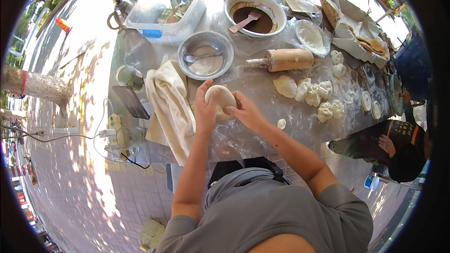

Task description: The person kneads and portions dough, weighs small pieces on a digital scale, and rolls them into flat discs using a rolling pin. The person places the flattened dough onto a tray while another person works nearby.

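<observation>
Between my two hands, above the floured metal table (pixel 242 144), is a round, flattened piece of dough (pixel 222 99). My left hand (pixel 206 107) grips its left side, thumb on the face. My right hand (pixel 244 109) pinches its lower right edge. Just beyond them stands a metal bowl (pixel 205 55) with flour and a spoon. Several dough lumps (pixel 313 93) lie to the right, below a wooden rolling pin (pixel 290 59). A small dough bit (pixel 281 124) rests nearer me. A cream cloth (pixel 168 102) lies left of my hands.
At the back are a plastic bin (pixel 165 35) holding banknotes, a bowl of brown sauce (pixel 280 24) with a brush, a flour bowl (pixel 312 38) and a cloth-lined basket (pixel 358 31). A phone (pixel 130 102) and power strip (pixel 119 131) sit left. Another person (pixel 393 144) is at right.
</observation>
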The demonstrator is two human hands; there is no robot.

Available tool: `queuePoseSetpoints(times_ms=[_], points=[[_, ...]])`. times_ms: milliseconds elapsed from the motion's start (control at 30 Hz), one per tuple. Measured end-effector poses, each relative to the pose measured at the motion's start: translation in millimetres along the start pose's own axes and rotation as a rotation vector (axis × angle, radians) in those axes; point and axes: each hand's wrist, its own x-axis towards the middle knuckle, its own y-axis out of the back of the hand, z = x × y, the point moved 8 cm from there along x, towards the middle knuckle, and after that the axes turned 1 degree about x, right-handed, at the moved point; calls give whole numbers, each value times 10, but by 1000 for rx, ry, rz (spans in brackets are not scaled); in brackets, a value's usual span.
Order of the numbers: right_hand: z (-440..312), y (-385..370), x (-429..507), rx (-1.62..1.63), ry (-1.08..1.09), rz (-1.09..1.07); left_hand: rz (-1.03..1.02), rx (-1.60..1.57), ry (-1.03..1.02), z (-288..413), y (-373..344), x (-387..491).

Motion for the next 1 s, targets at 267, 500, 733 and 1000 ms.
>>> queuePoseSetpoints(times_ms=[267, 500, 733, 1000], points=[[-60, 19, 165, -515, -7, 35, -42, -447, 144, -121, -24, -148], [-649, 76, 1315, -1146, 532, 130, 172, -368, 231, -274, 304, -141], [-184, 51, 2059, -1726, 351, 48, 4, -570, 393, -438, 75, -157], [-724, 126, 1807, -1484, 227, 9, -37, -464, 652, -667, 100, 289]])
